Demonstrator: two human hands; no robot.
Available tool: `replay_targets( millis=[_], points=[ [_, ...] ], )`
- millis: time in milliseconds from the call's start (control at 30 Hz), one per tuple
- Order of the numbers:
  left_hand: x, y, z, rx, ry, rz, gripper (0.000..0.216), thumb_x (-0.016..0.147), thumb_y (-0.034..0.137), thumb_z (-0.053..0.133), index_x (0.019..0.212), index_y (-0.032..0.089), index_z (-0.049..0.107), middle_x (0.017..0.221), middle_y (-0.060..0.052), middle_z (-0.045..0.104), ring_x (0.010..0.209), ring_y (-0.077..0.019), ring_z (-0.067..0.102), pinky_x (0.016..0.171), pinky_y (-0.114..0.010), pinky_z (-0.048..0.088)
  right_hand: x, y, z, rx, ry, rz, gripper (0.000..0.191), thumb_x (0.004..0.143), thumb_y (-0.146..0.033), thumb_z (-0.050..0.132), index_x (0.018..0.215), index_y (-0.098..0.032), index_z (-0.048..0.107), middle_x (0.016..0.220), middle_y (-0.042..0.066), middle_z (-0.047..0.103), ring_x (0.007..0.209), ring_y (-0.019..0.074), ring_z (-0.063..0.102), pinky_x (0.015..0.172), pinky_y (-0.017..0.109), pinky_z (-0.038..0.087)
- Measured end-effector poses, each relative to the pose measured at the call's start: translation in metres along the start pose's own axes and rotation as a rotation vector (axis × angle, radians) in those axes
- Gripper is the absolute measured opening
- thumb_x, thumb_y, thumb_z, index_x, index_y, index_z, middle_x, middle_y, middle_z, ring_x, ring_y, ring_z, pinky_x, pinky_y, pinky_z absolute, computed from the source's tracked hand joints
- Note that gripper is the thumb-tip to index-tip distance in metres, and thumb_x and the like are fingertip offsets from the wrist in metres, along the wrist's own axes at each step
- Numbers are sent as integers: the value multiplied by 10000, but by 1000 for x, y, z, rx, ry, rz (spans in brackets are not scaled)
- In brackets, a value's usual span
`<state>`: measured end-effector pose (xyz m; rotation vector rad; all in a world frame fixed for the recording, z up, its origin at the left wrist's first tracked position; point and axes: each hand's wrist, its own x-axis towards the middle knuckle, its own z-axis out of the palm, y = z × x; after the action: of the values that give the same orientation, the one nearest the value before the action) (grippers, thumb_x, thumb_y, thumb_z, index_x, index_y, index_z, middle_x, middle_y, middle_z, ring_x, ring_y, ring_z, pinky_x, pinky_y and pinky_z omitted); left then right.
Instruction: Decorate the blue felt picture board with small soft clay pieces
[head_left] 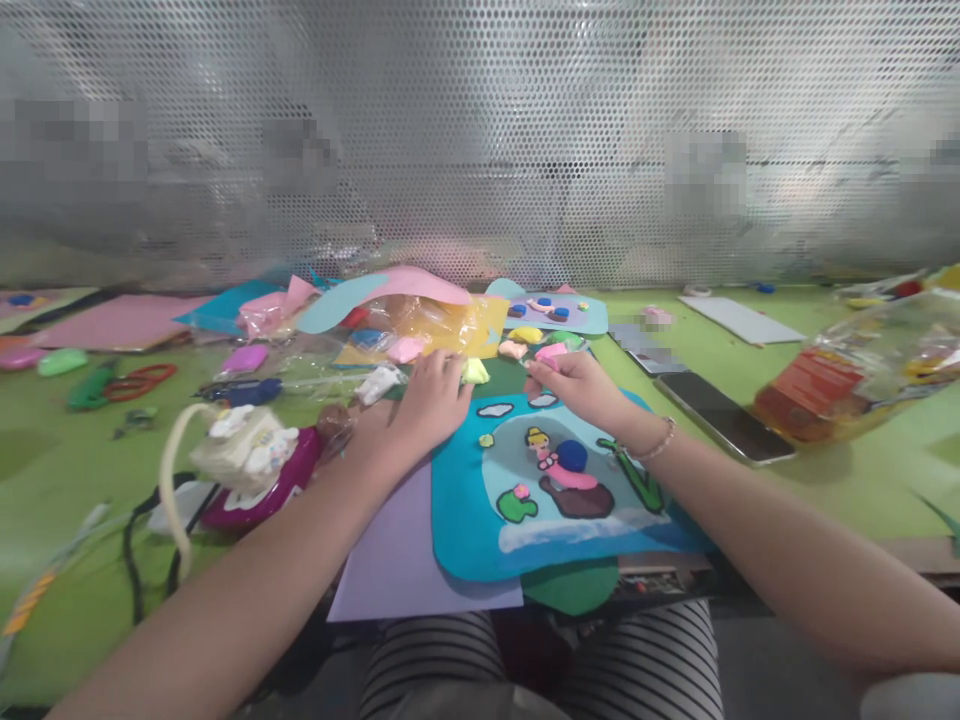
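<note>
A blue rounded foam sheet lies before me with a clay picture: a mermaid with a pink tail on a brown rock, green plants and white clouds. My left hand is above its upper left edge, fingers curled against a pale yellow lump of clay; its thumb is mostly hidden. Over the upper right edge, my right hand is closed in a pinch. A pink lump of clay shows right at its fingertips; whether the fingers grip it or something smaller is unclear.
Behind my hands lie a yellow clay lump and a smaller clay picture. At left are a purple-based white figurine and red-handled scissors. A phone and a plastic bottle are at right. A perforated metal panel stands behind.
</note>
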<state>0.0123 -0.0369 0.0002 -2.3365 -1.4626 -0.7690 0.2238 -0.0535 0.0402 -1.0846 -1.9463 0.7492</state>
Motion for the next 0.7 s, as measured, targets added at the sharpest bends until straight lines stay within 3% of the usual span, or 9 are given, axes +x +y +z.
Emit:
replay_targets(
  millis=[100,200,333,700],
  points=[
    [-2,9,-8,-197,-21,117,275,872,237,406,1103,142,520,1098,-103,557,1072,-215,505,950,-353,392,1,3,0,16,18,38,378,811,-449,506,710,-140,700,658,53,678,538,119,538,495,234,394],
    [-5,17,-13,-318,-158,153,279,891,275,379,1086,159,541,1096,-84,588,1049,-204,529,939,-349,409,2,6,0,-3,25,60,349,783,-440,547,755,-138,718,626,38,660,490,99,471,453,229,340],
    [-7,18,-11,-372,-309,168,304,901,299,354,1076,160,560,1077,-82,605,1040,-205,539,932,-346,411,3,8,0,55,13,45,263,728,-392,617,776,-153,714,649,20,641,537,101,470,497,236,363],
    [-4,16,-10,-372,-332,7,308,883,345,365,984,167,595,1038,-86,627,978,-219,561,869,-350,418,1,8,2,-63,-26,-65,240,749,-374,617,663,-161,546,539,-53,438,492,68,337,472,222,272]
  ],
)
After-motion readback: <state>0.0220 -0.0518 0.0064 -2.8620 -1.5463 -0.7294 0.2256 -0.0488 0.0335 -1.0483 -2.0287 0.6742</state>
